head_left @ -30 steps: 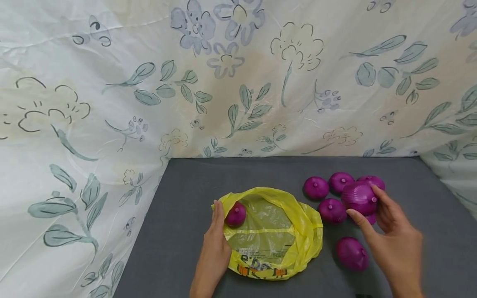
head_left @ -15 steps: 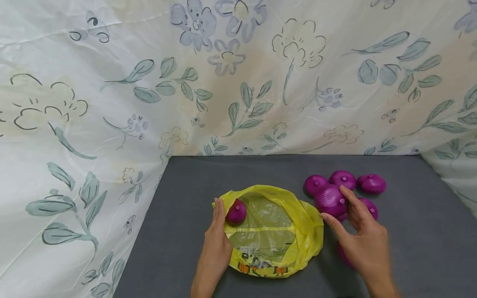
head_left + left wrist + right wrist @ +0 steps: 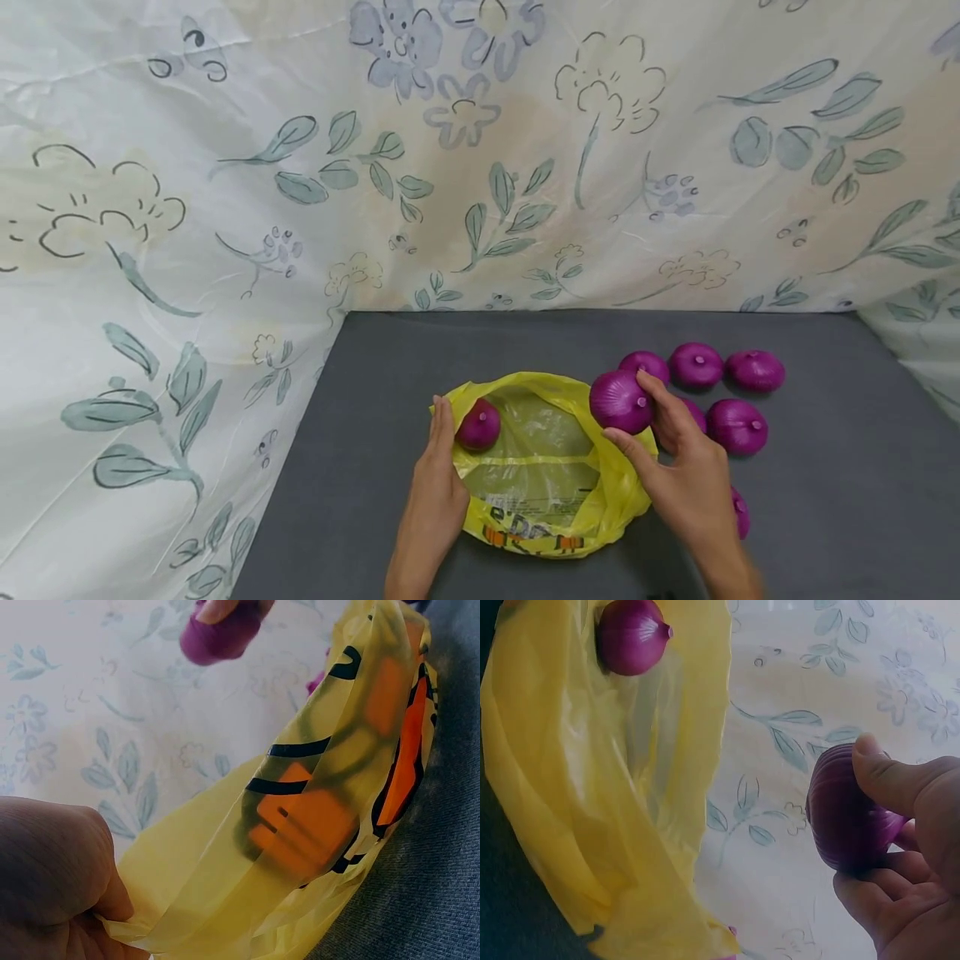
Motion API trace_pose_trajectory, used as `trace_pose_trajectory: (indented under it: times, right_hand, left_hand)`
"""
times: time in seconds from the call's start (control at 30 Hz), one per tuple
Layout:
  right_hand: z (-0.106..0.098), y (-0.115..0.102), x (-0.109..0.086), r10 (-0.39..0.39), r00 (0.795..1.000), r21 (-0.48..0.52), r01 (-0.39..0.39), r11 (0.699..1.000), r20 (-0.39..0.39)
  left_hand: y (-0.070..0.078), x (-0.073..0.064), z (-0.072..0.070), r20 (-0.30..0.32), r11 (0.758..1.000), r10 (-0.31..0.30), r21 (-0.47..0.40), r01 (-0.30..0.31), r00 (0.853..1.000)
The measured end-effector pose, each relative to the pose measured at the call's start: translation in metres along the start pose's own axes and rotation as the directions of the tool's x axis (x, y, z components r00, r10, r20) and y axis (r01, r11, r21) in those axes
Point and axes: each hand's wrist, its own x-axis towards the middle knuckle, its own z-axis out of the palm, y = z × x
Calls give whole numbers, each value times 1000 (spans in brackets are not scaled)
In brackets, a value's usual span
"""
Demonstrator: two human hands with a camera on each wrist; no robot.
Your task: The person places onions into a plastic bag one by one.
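Note:
A yellow plastic bag [image 3: 626,492] lies with its mouth spread wide on the dark table. My left hand [image 3: 437,496] is at the bag's left rim; in the left wrist view its thumb and fingers pinch the edge of the plastic. Inside the bag, against the left side, sits one red onion [image 3: 478,425]. My right hand [image 3: 686,467] grips another purple-red onion [image 3: 621,402] between thumb and fingers, raised over the bag's right rim. The right wrist view shows this held onion [image 3: 847,810] side-on, apart from the bag.
Several more onions rest on the table right of the bag, among them a back-row onion [image 3: 696,365], a far-right onion [image 3: 755,370] and one nearer onion [image 3: 738,427]. My right forearm partly hides a front onion [image 3: 741,512]. A floral cloth [image 3: 480,167] hangs behind the table [image 3: 300,500].
My right hand has carried its onion leftward from above the other onions to the bag's right rim. The left hand has stayed at the bag's left edge.

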Motion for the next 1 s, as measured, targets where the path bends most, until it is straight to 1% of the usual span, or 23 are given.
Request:
trace_pose_trajectory:
  times: [0.23, 0.47, 0.67, 0.8, 0.87, 1.0]
  right_hand:
    - [14, 1, -3, 22, 998, 28, -24, 999, 53]
    - [25, 0, -6, 9, 994, 65, -16, 998, 112]
    - [29, -5, -8, 9, 993, 94, -20, 995, 115]
    - [34, -9, -7, 12, 992, 99, -24, 995, 125]
    - [36, -11, -6, 16, 991, 98, -29, 995, 131]
    - [41, -14, -6, 41, 990, 95, -54, 994, 135]
  left_hand:
    - [-1, -2, -2, 7, 1000, -2, 6, 2, 1000]
    - [0, -4, -3, 11, 1000, 2, 1, -2, 1000]
    - [3, -5, -4, 23, 1000, 7, 4, -7, 1000]
    - [2, -5, -5, 15, 1000, 11, 14, -11, 1000]
    - [1, -5, -5, 13, 1000, 14, 17, -14, 1000]
    - [0, -6, -5, 28, 1000, 13, 9, -13, 1000]
